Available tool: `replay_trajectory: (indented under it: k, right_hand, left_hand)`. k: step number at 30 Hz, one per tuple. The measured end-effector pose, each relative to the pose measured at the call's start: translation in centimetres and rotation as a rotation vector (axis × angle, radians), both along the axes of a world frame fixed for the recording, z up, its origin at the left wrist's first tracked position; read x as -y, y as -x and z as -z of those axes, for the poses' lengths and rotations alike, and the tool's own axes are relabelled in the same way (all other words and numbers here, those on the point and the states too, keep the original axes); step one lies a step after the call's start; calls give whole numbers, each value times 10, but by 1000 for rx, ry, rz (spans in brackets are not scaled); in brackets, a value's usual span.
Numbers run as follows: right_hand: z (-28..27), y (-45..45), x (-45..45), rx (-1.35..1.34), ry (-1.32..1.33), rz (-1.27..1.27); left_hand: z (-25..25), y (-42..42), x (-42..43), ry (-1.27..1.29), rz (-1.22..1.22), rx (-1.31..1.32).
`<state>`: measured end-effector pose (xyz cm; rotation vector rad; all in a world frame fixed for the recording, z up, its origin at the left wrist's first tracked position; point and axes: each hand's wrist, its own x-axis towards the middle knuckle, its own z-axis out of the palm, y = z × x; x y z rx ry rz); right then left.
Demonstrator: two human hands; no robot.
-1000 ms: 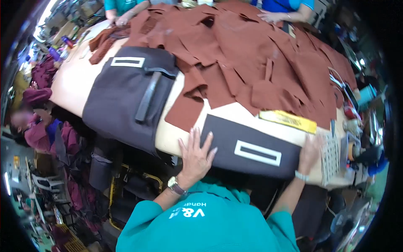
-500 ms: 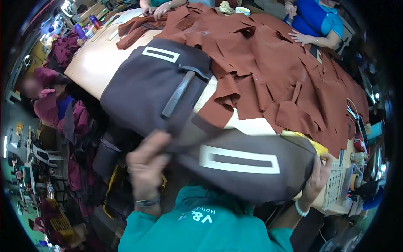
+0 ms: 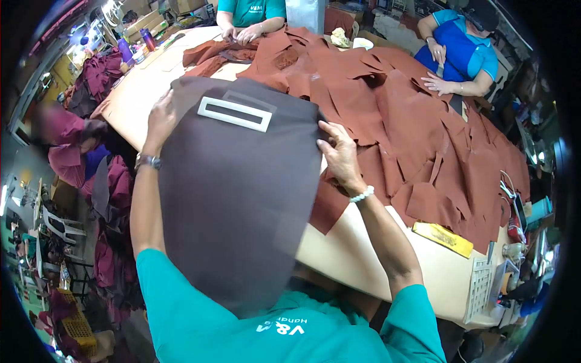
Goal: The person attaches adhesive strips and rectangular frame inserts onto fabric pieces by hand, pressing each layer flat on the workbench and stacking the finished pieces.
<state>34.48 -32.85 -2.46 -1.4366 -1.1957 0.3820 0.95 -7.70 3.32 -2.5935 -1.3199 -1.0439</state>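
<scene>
A dark brown panel (image 3: pixel 236 199) with a white rectangular frame (image 3: pixel 235 114) near its far edge is held up by both hands over the table's near left part. My left hand (image 3: pixel 162 115) is closed on its far left corner. At the far right corner, my right hand (image 3: pixel 340 154) pinches the edge between thumb and fingers. The panel hides what lies beneath it, and its near end hangs toward my body, slightly blurred. Reddish-brown sheets (image 3: pixel 399 115) are heaped just right of my right hand.
A yellow bar (image 3: pixel 442 239) and a pale grid (image 3: pixel 479 289) lie at the table's right. Two co-workers (image 3: pixel 251 13) (image 3: pixel 460 54) are across the table, one with a brush-like tool. Another person (image 3: pixel 72 145) is at the left. Bottles (image 3: pixel 147 39) stand at the far left.
The dark panel has moved from the table's near right side up and leftward, over the stack where the hammer lay. Both hands moved with it. The hammer is now hidden.
</scene>
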Motion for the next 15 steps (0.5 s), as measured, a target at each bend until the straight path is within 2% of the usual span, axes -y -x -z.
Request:
replay_trajectory:
  k: [2, 5, 8, 9, 12, 15]
  right_hand:
    - [8, -1, -24, 85, -82, 10]
    - [18, -11, -53, 150, -24, -2]
    - [33, -20, -75, 177, 17, 11]
    - [35, -22, -78, 182, 25, 24]
    - [41, -24, -81, 192, 24, 66]
    - [49, -25, -83, 202, 27, 87]
  left_hand:
    - [10, -20, -29, 8, -135, -180]
    - [34, -44, -70, 16, -260, -236]
    - [44, -82, -51, 2, -433, -225]
    - [60, -87, -57, 11, -387, -188]
    - [82, -110, -37, 256, -185, -164]
    - [98, -122, -5, 410, -146, -167]
